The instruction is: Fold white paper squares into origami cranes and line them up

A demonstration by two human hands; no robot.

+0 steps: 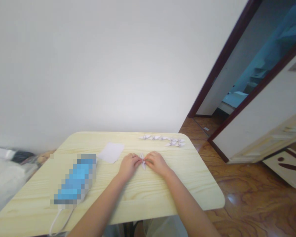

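Nearest the camera, two bare forearms reach in over the near edge of a pale, rounded-cornered wooden table with a light pine grain (pixel 187 184). The left hand (pixel 129 166) and the right hand (pixel 158 163) meet near the middle of the table, their fingers curled inward and brought together, clamped from either side on a small white folded paper figure (pixel 143 161), whose pointed ends stick out above and below the grip. Left of the hands on the table lies a long blue object (pixel 75 179), too pixel-blurred to identify, with a thin white cord loop (pixel 60 222) trailing over the table's near edge. Farther along the table, up and left of the hands, lies a soft square white paper sheet (pixel 111 152). Along the table's far edge, a chain of small white folded paper cranes (pixel 160 138) lies in a line, bunching at the right end. Beyond the table rises a plain white wall (pixel 88 65). Right of the table spreads a glossy reddish-brown wooden floor (pixel 251 194), and past it stands a white door (pixel 261 108) in a dark red frame (pixel 224 59)
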